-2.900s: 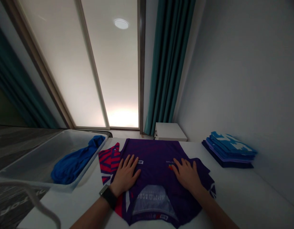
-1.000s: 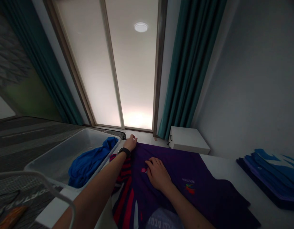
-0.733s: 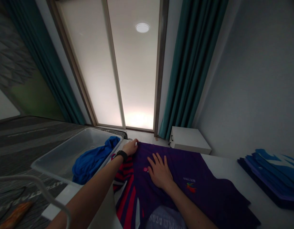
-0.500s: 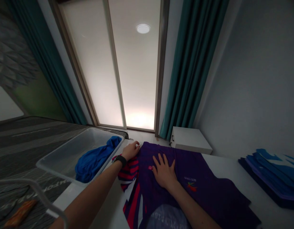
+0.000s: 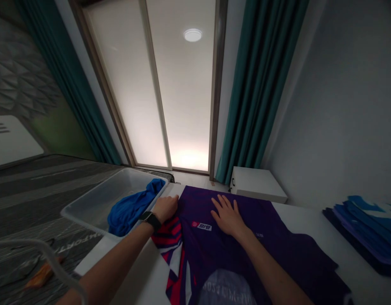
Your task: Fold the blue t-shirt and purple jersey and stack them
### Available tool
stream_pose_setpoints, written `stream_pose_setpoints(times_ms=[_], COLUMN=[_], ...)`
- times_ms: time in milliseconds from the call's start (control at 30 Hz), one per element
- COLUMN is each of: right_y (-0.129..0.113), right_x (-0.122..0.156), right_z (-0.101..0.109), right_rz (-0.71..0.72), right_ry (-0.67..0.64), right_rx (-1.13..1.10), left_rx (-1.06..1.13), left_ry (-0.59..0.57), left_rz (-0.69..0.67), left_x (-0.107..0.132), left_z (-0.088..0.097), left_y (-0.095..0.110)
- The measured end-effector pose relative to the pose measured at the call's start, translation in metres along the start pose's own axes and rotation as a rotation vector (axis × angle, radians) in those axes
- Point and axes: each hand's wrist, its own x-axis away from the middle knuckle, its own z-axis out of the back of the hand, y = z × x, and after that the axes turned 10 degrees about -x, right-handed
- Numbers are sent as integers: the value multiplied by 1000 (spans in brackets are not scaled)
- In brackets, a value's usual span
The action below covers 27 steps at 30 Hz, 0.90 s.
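Resting on the shirt [image 5: 211, 250], lower centre: right hand [image 5: 228, 217], spread. Left hand [image 5: 165, 207] curled at hem corner [image 5: 184, 192], grip unclear; uneven pulling could leave creases

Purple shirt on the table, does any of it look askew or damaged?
On the purple shirt, the red-striped sleeve near the left hand looks rumpled, while the purple front lies flatter. No tear or spill shows.

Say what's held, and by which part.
The left hand curls at the left edge of the purple shirt, but whether it grips cannot be told. The right hand lies flat, holding nothing.
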Motion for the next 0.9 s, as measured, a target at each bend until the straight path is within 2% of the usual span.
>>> stream_pose_setpoints(times_ms=[100,200,333,433,567,700,900], right_y=[14,22,23,21,20,20,19], right_x=[-3,-5,-5,-4,-3,-3,0], right_z=[-9,-20,-24,-22,-20,-19,-16], right_rz=[-40,-64,-70,-63,-56,-71,-68], right_ry=[1,13,36,37,40,26,28], right_rx=[29,37,42,38,33,33,9], left_rx=[9,44,98,123,144,149,150], left_ry=[41,101,104,85,31,7,-4], left_rz=[-30,-84,-103,-50,53,50,50], left_x=[-2,-14,-38,-55,-71,-74,-74], left_z=[6,7,-6,-20,-33,-40,-42], left_y=[2,18,50,64,58,49,49])
